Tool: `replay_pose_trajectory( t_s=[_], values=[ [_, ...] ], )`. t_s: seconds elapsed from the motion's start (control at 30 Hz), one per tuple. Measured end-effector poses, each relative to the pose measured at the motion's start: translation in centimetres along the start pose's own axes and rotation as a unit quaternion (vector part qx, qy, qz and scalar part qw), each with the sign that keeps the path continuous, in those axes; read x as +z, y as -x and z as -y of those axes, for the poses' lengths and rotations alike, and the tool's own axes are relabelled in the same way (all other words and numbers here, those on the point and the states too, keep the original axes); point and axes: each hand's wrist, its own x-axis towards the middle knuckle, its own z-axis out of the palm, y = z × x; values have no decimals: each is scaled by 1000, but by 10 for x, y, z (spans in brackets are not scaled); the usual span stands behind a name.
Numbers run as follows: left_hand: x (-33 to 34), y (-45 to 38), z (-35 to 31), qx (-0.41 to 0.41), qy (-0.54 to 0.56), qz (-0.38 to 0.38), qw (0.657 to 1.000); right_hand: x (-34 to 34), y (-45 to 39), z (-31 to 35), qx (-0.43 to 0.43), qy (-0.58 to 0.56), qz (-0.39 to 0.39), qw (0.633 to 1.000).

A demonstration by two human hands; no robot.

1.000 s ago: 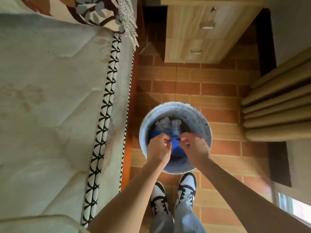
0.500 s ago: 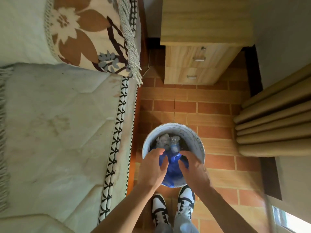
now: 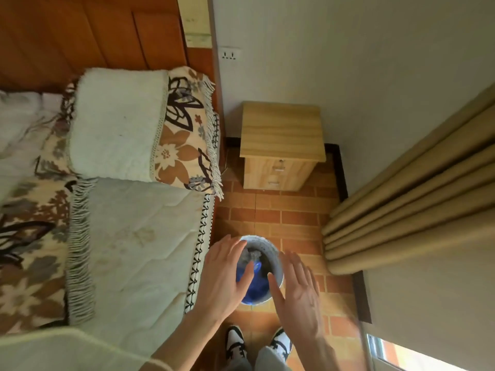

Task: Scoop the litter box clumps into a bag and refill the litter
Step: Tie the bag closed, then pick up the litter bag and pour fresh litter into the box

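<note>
Hands (image 3: 223, 277) open abv bucket (image 3: 277, 266)

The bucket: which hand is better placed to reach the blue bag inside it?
Left, probably. The left hand hangs over the bucket mouth, above the blue bag; the right hand is beside the rim.

I see my bare forearms with no sleeves, grey trousers (image 3: 263, 360), and black-and-white sneakers (image 3: 236, 342) with white toes, dark side panels and dark laces.
</note>
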Motion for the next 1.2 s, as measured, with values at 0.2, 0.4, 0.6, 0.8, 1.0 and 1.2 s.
replay_pose_trajectory(
  t_s=[0.2,0.4,0.6,0.8,1.0,1.2],
  values=[
    [-71,3,-56,95,-37,-3,995,-90,34,26,20,66,-46,997],
    [-97,14,-109,192,-16,-7,981,-152,77,16,94,125,-93,983],
    [-84,34,-165,279,23,19,960,-196,137,3,205,160,-135,956],
    [-61,83,-221,366,60,66,926,-226,215,-5,305,171,-201,915],
    [-46,155,-281,451,63,108,884,-243,319,-11,402,181,-249,862],
    [-23,243,-339,533,82,152,828,-245,427,-4,491,158,-289,807]
  ],
)
